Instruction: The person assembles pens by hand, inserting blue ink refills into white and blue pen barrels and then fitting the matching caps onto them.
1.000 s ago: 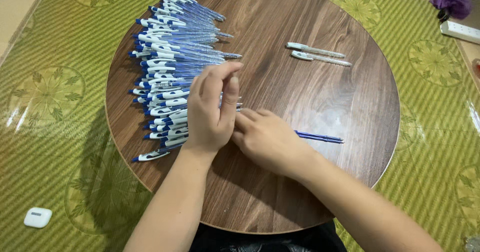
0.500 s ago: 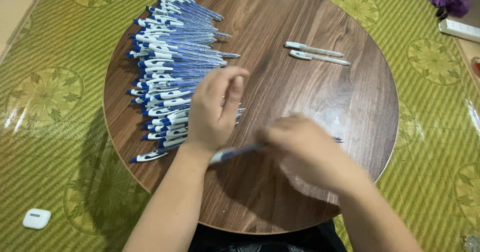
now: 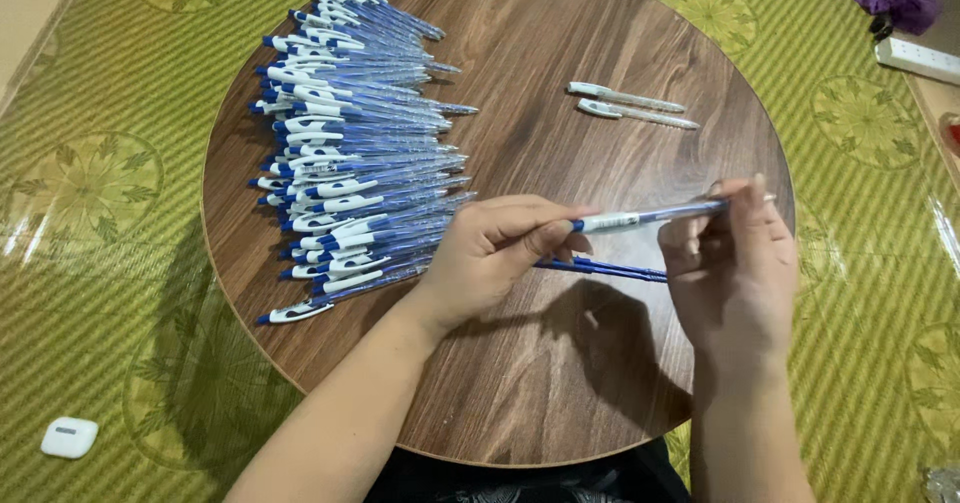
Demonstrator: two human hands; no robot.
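Observation:
A blue and white pen (image 3: 650,217) is held level above the round wooden table (image 3: 560,383). My left hand (image 3: 495,253) pinches its white clip end, and my right hand (image 3: 735,263) grips its tip end. Below the hands a thin blue refill (image 3: 610,268) lies on the tabletop. To the left of my left hand, a large pile of the same blue and white pens (image 3: 350,153) is laid out in overlapping rows.
Two clear pen barrels (image 3: 630,105) lie at the far side of the table. The table stands on a green patterned mat (image 3: 80,213). A small white case (image 3: 69,436) rests on the mat at lower left. A white power strip (image 3: 915,58) and purple cloth (image 3: 900,3) sit at top right.
My hands have come off the pile and moved apart to the right, lifting one pen between them. The right hand has drawn away from the left, stretching along the pen.

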